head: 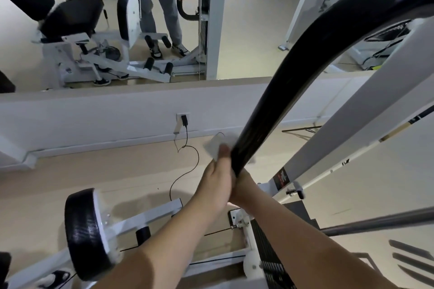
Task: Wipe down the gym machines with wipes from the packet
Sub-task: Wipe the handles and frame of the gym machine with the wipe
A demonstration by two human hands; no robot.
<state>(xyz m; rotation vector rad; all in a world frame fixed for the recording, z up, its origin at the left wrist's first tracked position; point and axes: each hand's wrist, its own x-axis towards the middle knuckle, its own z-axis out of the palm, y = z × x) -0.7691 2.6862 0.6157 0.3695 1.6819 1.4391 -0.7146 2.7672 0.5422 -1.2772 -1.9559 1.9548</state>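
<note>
- We see the wipe point(217, 144) as a small white sheet, blurred. One flat corner sticks out to the left of the bar point(293, 77), and the rest lies against the bar's lower end.
- The left grip point(216, 180) holds the wipe, with the thumb laid over it and pressed to the bar's left side. Its fingers are hidden from us.
- The right grip point(244, 189) sits at the bar's very bottom end, touching it and just beside the left grip. Most of it is covered, so we cannot tell whether it closes round the bar.
- The bar is thick, glossy and black, and curves up toward the upper right.
- A white frame point(352, 136) slants just to the right of the bar.
- On the floor point(94, 171), a round black pad point(87, 234) with a white side stands at the lower left.
- A weight stack point(272, 253) lies under the right forearm.
- A socket point(183, 119) in the low white wall feeds a black cable point(187, 155) that loops across the floor.
- Above the wall, a mirror point(105, 19) shows a machine and a person's legs.
</note>
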